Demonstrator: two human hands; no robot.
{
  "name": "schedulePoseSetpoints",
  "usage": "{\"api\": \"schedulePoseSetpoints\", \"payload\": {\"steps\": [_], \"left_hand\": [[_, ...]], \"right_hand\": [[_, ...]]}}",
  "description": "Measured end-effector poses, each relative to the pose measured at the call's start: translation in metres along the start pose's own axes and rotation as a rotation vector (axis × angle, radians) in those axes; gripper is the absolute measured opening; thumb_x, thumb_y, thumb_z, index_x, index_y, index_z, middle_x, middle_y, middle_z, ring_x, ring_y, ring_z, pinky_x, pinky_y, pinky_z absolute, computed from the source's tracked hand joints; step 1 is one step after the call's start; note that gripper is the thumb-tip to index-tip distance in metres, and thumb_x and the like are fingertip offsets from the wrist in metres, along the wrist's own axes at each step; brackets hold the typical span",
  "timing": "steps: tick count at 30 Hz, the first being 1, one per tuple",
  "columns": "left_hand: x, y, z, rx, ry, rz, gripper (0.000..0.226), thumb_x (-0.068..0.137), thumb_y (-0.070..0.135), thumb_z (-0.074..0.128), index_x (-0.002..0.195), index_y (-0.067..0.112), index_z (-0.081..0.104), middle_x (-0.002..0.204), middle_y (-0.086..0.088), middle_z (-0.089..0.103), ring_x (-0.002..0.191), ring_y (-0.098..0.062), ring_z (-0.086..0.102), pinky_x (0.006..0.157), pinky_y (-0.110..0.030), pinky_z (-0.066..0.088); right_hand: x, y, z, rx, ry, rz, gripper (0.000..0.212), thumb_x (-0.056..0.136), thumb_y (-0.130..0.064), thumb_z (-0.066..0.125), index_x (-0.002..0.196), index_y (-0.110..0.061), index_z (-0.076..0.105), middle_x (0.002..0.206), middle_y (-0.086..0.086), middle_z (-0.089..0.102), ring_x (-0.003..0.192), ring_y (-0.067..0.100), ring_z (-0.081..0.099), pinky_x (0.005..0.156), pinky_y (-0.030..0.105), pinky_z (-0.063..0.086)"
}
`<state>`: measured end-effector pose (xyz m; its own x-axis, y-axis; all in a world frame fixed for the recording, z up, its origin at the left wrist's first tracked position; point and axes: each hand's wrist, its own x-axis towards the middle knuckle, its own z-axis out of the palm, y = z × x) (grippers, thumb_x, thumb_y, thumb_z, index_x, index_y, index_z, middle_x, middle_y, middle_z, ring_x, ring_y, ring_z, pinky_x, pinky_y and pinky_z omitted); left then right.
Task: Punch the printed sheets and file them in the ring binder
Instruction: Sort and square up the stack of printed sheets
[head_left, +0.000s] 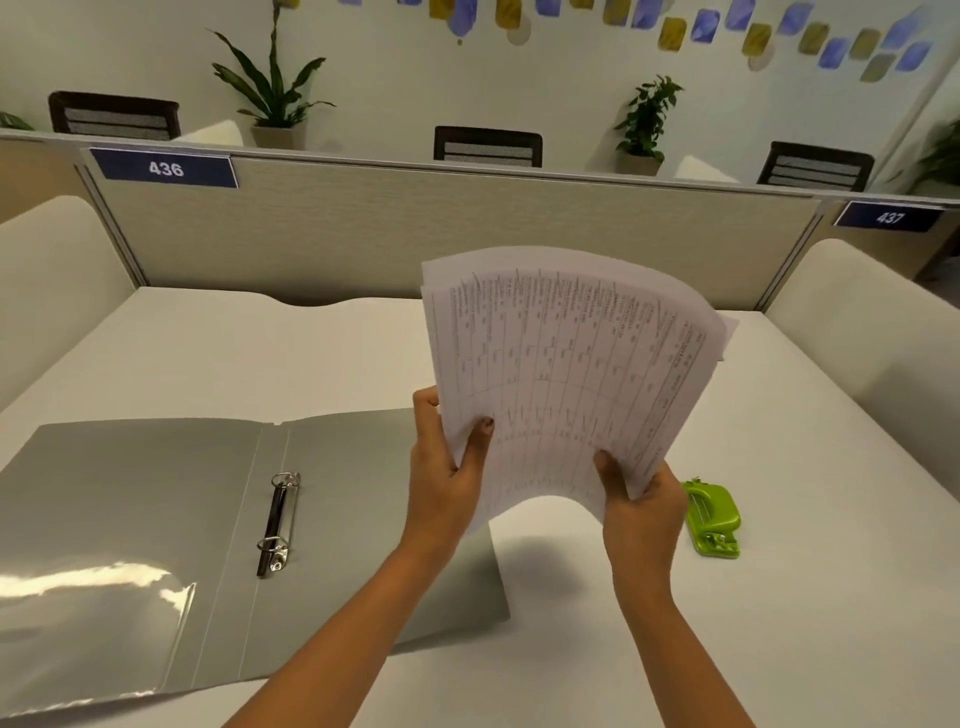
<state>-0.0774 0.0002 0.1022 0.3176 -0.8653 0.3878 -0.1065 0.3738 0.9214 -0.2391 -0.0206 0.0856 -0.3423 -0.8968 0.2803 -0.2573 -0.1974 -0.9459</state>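
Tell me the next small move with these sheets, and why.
Probably tap the printed sheets square, then carry them right to the green hole punch. Both hands hold them fanned and uneven, and the binder lies open, waiting.

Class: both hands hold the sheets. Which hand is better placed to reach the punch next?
Probably the right hand: the small green plastic hole punch lies just beside it on the white table.

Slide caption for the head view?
Both hands hold printed sheets above open ring binder; green hole punch waits.
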Motion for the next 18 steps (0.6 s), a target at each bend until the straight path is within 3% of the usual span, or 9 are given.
{"api": "schedulePoseSetpoints", "payload": {"steps": [5, 8, 13, 18], "left_hand": [[0.002, -0.007, 0.028, -0.044, -0.003, -0.072, 0.033, 0.094, 0.021, 0.055, 0.113, 0.039, 0.035, 0.114, 0.025, 0.056, 0.106, -0.006, 0.061, 0.071, -0.022, 0.058], [0.001, -0.014, 0.039, -0.022, -0.044, -0.123, 0.031, 0.093, 0.027, 0.055, 0.116, 0.041, 0.038, 0.109, 0.018, 0.065, 0.097, -0.013, 0.068, 0.067, -0.028, 0.060], [0.002, -0.013, 0.049, 0.012, -0.079, -0.091, 0.022, 0.090, 0.039, 0.051, 0.112, 0.041, 0.049, 0.106, 0.024, 0.065, 0.099, -0.009, 0.066, 0.073, -0.028, 0.060], [0.001, -0.009, 0.052, -0.018, 0.008, -0.053, 0.015, 0.090, 0.038, 0.054, 0.103, 0.047, 0.055, 0.102, 0.017, 0.067, 0.096, -0.013, 0.067, 0.069, -0.029, 0.060]], "right_hand": [[0.017, 0.014, -0.022, -0.003, 0.058, 0.064, 0.031, 0.081, -0.020, 0.071, 0.108, -0.007, 0.062, 0.096, 0.002, 0.065, 0.088, 0.023, 0.060, 0.069, 0.022, 0.052], [0.020, 0.025, -0.031, 0.070, 0.094, 0.159, 0.038, 0.074, -0.027, 0.076, 0.106, -0.013, 0.061, 0.094, 0.001, 0.064, 0.092, 0.024, 0.060, 0.073, 0.030, 0.052], [0.020, 0.024, -0.036, 0.109, 0.144, 0.149, 0.027, 0.082, -0.029, 0.068, 0.101, -0.012, 0.058, 0.087, -0.001, 0.061, 0.086, 0.023, 0.061, 0.062, 0.021, 0.052], [0.024, 0.023, -0.043, 0.106, 0.151, 0.109, 0.028, 0.081, -0.035, 0.065, 0.101, -0.017, 0.058, 0.092, 0.002, 0.063, 0.082, 0.017, 0.062, 0.062, 0.023, 0.054]]}}
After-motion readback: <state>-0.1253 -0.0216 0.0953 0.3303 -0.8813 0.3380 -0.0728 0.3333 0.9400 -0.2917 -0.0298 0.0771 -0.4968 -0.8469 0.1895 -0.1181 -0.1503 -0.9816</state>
